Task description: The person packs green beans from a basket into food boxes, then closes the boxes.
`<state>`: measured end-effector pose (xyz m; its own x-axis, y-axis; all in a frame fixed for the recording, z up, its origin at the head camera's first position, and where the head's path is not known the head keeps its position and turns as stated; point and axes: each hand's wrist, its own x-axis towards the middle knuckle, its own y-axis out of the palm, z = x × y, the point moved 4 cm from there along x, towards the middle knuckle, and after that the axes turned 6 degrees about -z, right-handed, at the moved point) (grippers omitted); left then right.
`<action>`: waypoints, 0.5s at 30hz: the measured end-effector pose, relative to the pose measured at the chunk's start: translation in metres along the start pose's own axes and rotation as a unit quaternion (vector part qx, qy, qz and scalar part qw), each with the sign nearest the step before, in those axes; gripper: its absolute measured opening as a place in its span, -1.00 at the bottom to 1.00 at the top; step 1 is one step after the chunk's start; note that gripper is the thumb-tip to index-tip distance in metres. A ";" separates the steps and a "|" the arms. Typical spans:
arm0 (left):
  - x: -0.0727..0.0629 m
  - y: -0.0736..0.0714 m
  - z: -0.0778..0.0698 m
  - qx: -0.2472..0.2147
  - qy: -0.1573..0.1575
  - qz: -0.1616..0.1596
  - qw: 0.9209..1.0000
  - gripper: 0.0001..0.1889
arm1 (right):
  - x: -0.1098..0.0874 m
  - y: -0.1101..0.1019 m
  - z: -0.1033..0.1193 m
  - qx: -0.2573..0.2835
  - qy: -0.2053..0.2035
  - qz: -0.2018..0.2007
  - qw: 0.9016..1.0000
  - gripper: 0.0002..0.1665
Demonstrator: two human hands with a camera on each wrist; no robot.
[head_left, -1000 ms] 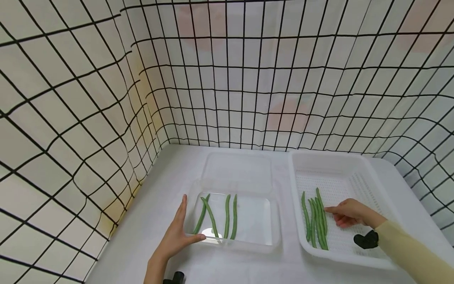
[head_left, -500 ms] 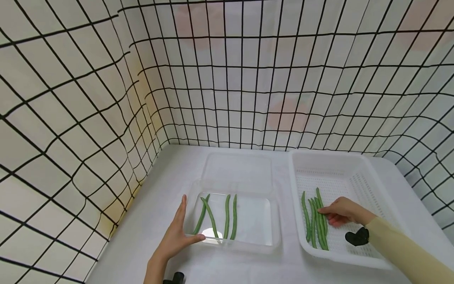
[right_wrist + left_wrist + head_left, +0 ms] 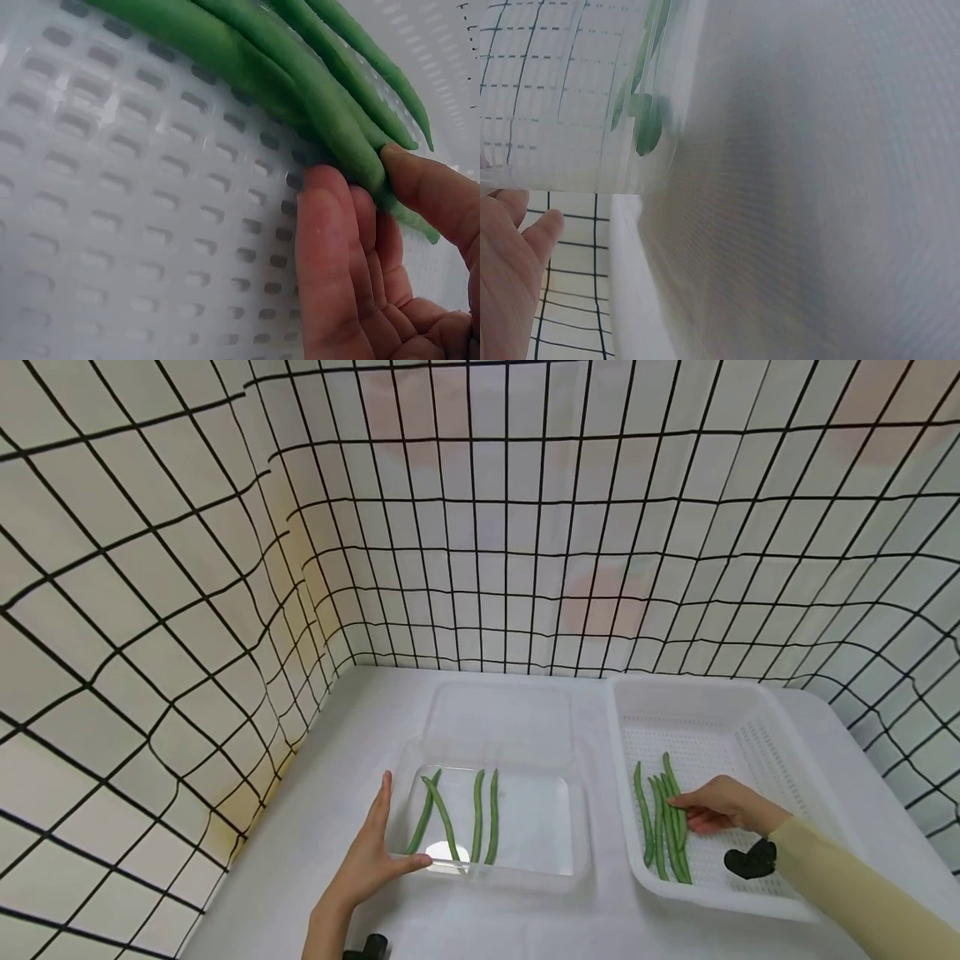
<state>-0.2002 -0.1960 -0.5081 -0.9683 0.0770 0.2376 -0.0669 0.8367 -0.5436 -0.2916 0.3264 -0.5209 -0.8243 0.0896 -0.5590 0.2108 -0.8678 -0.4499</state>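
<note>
In the head view, my left hand point(image 3: 369, 852) rests at the front left corner of a clear plastic container point(image 3: 536, 878), fingers straight along its side and thumb at the front rim. Inside the container lie several green beans point(image 3: 493, 818), two of them crossed. The left wrist view shows the container's wall point(image 3: 562, 142) and part of my left fingers point(image 3: 544, 232). My right hand point(image 3: 731, 806) is inside a white perforated basket point(image 3: 750, 902), pinching a green bean point(image 3: 345, 142) between thumb and fingertips. Other green beans point(image 3: 643, 814) lie beside it in the basket's left part.
Behind the container lies its clear lid point(image 3: 498, 718), flat on the white-covered table point(image 3: 360, 718). A black wire grid point(image 3: 480, 552) encloses the back and sides. Black camera mounts point(image 3: 752, 858) sit on both wrists.
My right hand has moved left onto the beans, its fingertips now closing on one. The left hand stays at the container.
</note>
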 end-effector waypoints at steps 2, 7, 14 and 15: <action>0.000 0.000 0.000 0.000 0.000 0.001 1.000 0.36 | 0.002 0.000 -0.002 0.010 0.001 0.006 1.000 -0.66; -0.001 0.000 0.001 -0.001 0.001 -0.001 1.000 0.36 | 0.004 -0.005 -0.001 0.024 -0.008 0.012 1.000 -0.71; 0.000 0.000 0.001 0.001 0.000 0.000 1.000 0.37 | -0.010 -0.017 0.017 0.058 -0.037 0.036 0.997 -0.74; 0.000 0.000 0.002 0.001 -0.001 0.000 1.000 0.37 | -0.012 -0.018 0.021 0.067 -0.042 0.042 0.996 -0.75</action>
<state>-0.2005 -0.1967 -0.5096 -0.9689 0.0765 0.2352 -0.0665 0.8353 -0.5458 -0.2961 0.3304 -0.4914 -0.8488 -0.0222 -0.5283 0.2133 -0.9286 -0.3036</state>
